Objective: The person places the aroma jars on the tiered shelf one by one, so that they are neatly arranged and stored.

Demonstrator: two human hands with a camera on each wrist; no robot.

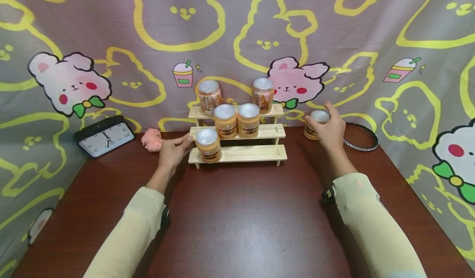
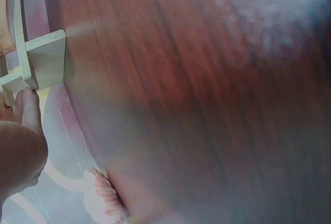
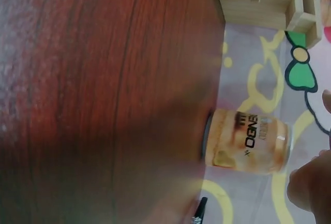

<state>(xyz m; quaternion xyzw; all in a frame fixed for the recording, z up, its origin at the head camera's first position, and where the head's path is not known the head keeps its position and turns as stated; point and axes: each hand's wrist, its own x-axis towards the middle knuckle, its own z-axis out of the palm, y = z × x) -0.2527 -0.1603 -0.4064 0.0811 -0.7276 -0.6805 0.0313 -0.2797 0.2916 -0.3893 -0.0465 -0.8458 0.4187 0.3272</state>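
My left hand [image 1: 173,150] is at the left end of a three-step wooden display rack [image 1: 252,153], thumb and fingertips pinching the edge of a board there. In the left wrist view, the fingers [image 2: 31,111] meet the rack's corner beside a leg. A yellow-orange can [image 1: 210,149] with a silver lid stands on the lowest step, close to that hand. At the right, my right hand [image 1: 331,130] is spread around another such can [image 1: 311,132] standing on the table. In the right wrist view, this can [image 3: 243,141] shows a gap to the thumb.
Two cans stand on the middle step, including one can [image 1: 248,122], and two on the top step, including another can [image 1: 262,96]. A black clock [image 1: 105,137] and a pink cloth bundle [image 1: 151,140] lie left. A dark ring [image 1: 361,148] lies right. A patterned curtain [image 1: 222,30] hangs behind.
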